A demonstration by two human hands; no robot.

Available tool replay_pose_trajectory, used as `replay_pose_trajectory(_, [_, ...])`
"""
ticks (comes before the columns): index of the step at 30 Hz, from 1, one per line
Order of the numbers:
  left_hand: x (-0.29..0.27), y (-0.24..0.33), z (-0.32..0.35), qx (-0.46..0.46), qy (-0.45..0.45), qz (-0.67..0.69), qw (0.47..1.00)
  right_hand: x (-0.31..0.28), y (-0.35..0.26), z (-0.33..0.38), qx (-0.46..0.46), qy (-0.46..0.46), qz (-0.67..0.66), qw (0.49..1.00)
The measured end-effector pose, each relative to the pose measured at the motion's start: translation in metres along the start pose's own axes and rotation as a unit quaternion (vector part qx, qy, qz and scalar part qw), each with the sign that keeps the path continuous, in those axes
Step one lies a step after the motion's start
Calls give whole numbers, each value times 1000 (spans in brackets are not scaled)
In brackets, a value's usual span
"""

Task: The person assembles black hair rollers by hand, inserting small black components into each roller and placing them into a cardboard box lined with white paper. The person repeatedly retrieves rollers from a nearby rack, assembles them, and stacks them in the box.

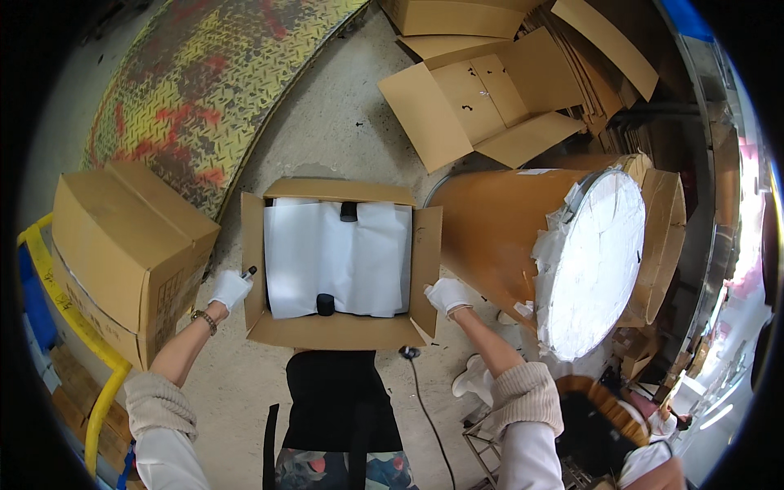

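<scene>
An open cardboard box point(306, 333) stands in front of me with its flaps folded outward. White sheet material point(306, 253) covers its contents, and two black pieces point(349, 212) show at the far and near edges of the sheet. My left hand point(231, 288), in a white glove, is closed on a small dark stick-like object point(249, 272) beside the left flap point(255, 265). Its exact kind is too small to make out. My right hand point(447, 296), also gloved, has its fingers at the edge of the right flap point(425, 265); the fingertips are partly hidden.
A closed carton point(135, 245) stands on the left by a yellow rail point(102, 408). To the right lies a large brown drum point(498, 220) with a white-covered end. Another open box point(482, 98) and a worn tread-plate ramp point(196, 90) are beyond. A black cable point(425, 400) crosses the floor.
</scene>
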State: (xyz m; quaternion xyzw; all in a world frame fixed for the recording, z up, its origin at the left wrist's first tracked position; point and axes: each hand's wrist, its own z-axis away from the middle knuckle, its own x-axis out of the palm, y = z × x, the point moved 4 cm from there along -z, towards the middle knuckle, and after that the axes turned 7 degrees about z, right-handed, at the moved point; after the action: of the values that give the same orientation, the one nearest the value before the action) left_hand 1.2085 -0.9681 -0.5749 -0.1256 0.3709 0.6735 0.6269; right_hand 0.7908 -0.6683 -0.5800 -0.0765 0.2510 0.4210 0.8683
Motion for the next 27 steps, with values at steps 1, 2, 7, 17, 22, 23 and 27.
replay_pose_trajectory(1, [-3, -2, 6, -2, -10, 21, 1000, -4, -1, 5, -7, 2, 13, 1000])
replay_pose_trajectory(2, [-8, -4, 12, -21, -15, 31, 999, -7, -2, 11, -13, 0, 8, 1000])
replay_pose_trajectory(7, [-32, -3, 49, -33, -22, 83, 996, -23, -2, 57, -35, -7, 26, 999])
replay_pose_trajectory(17, [-104, 18, 158, 16, 0, 23, 1000, -78, 9, 195, -52, -17, 48, 997])
replay_pose_trajectory(22, [-157, 41, 232, 31, 9, 3, 999, -102, 21, 280, -64, 14, 21, 998])
replay_pose_trajectory(23, [-170, 48, 247, 36, -1, 18, 999, -107, 23, 299, -67, 16, 16, 997])
replay_pose_trajectory(27, [-231, 90, 309, 33, -12, 19, 999, -134, 37, 382, -71, 10, -41, 997])
